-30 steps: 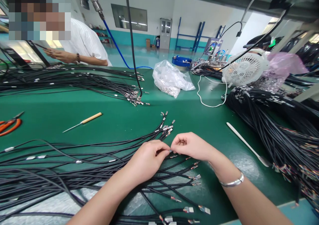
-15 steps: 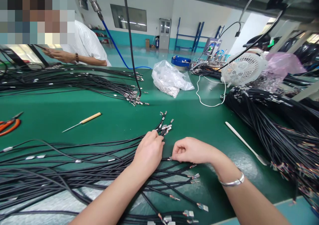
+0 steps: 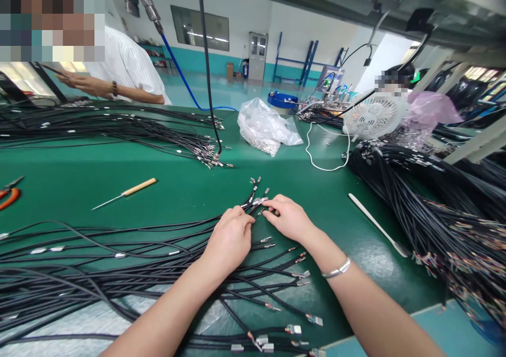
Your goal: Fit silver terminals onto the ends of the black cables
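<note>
My left hand (image 3: pixel 231 235) is closed over a bundle of thin black cables (image 3: pixel 197 259) on the green table. Small metal connectors (image 3: pixel 259 201) stick out of the bundle just past its fingers. My right hand (image 3: pixel 288 217), with a silver bracelet at the wrist, reaches these cable ends; its thumb and index finger are bent and slightly apart, the fingertips touching or close beside the connectors. Below the hands, more cable ends (image 3: pixel 302 278) fan out to the right, some with flat metal connectors (image 3: pixel 314 319) and exposed coloured wires.
A wooden-handled awl (image 3: pixel 140 186) and orange-handled pliers (image 3: pixel 10 196) lie left. Behind are another cable bundle (image 3: pixel 158 135) and a clear bag of small parts (image 3: pixel 269 127). Rightward are a white stick (image 3: pixel 375 222), a white fan (image 3: pixel 375 115) and a thick cable heap (image 3: pixel 415 204). A person sits opposite.
My right hand has let go of a cable end lower down and moved up and left to the connectors beside my left hand. The left hand stays on the bundle.
</note>
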A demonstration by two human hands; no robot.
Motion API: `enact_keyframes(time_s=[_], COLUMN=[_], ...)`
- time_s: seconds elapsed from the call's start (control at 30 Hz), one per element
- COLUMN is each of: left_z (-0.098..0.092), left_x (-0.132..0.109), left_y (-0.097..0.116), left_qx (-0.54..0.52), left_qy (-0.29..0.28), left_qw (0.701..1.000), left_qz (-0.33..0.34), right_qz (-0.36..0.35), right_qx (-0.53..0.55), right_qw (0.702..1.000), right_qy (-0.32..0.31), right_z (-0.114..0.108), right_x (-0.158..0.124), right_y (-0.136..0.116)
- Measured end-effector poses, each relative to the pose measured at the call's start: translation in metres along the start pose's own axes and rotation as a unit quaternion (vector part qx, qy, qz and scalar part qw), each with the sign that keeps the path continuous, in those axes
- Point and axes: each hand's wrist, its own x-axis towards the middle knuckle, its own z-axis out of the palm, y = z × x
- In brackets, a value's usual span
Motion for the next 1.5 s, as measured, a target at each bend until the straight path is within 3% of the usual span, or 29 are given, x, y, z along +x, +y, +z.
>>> enact_keyframes(time_s=[0.17,0.3,0.4,0.5,0.63,0.8,0.93,1.03,1.2,1.37,1.5], left_z=[-0.007,-0.01,-0.012,-0.012,-0.007,-0.01,-0.015,-0.014,-0.018,-0.02,-0.018], left_x=[-0.001,0.001,0.002,0.001,0.002,0.004,0.001,0.0,0.0,-0.004,-0.008], left_y=[-0.012,-0.02,-0.016,-0.008,-0.005,-0.003,0.0,-0.002,0.0,0.006,0.008], left_qx=[0.021,0.022,0.001,0.009,0.02,-0.044,-0.176,-0.27,-0.351,-0.24,-0.155], left_qy=[0.031,0.05,0.061,0.052,0.015,0.008,-0.008,-0.03,-0.039,-0.042,-0.02], left_qw=[0.999,0.998,0.997,0.998,0.999,0.996,0.977,0.952,0.925,0.965,0.986], left_qz=[0.0,-0.023,-0.036,-0.03,-0.021,-0.071,-0.124,-0.142,-0.142,-0.099,-0.066], right_qz=[0.002,0.051,0.065,0.055,0.024,0.013,0.044,0.079,0.168,0.187,0.167], right_qx=[0.115,0.269,0.308,0.271,0.139,0.017,0.004,0.088,0.335,0.49,0.546], right_qw=[0.992,0.957,0.944,0.957,0.989,1.0,0.998,0.993,0.927,0.85,0.821], right_qy=[-0.045,-0.093,-0.099,-0.085,-0.043,0.022,0.044,0.02,-0.035,-0.037,-0.022], right_z=[-0.003,-0.013,-0.016,-0.013,-0.006,0.006,0.008,0.002,-0.011,-0.019,-0.027], right_x=[-0.002,-0.008,-0.01,-0.01,-0.008,-0.002,0.002,0.002,0.001,0.001,-0.003], right_y=[0.006,0.01,0.009,0.009,0.007,-0.001,-0.003,0.002,0.011,0.003,-0.004])
